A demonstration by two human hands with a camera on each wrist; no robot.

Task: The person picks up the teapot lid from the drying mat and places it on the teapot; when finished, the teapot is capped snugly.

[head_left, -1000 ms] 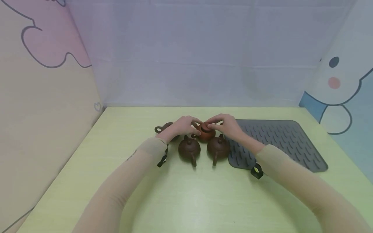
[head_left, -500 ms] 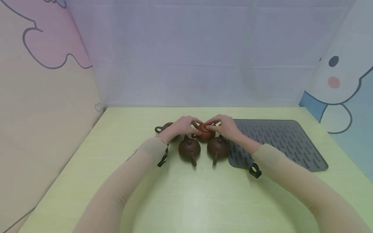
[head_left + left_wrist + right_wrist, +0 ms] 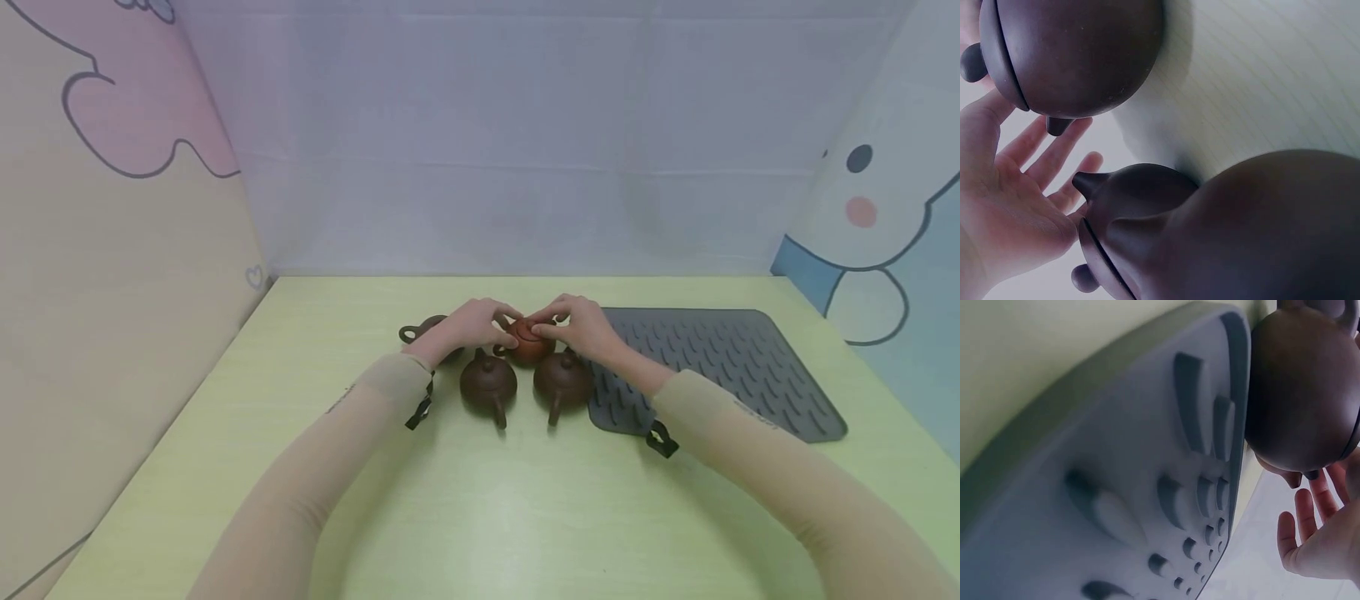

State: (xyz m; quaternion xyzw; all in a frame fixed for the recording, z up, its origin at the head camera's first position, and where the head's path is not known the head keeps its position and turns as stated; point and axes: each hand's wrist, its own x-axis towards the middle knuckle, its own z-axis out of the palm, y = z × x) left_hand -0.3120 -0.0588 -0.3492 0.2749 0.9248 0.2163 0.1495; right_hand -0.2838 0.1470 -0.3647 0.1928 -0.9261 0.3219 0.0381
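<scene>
the small teapots (image 3: 487,385) look like brown clay, smooth and dull, with just a soft shine. the grey mat (image 3: 720,367) looks like soft rubber with bumpy ridges. the yellow-green table (image 3: 480,500) is smooth, with thin lines.

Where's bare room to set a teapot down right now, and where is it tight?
Free: the grey ridged mat right of the right hand, and the yellow-green table in front of the pots. Crowded: the reddish teapot between both hands, with the left hand and dark teapots close around.
</scene>
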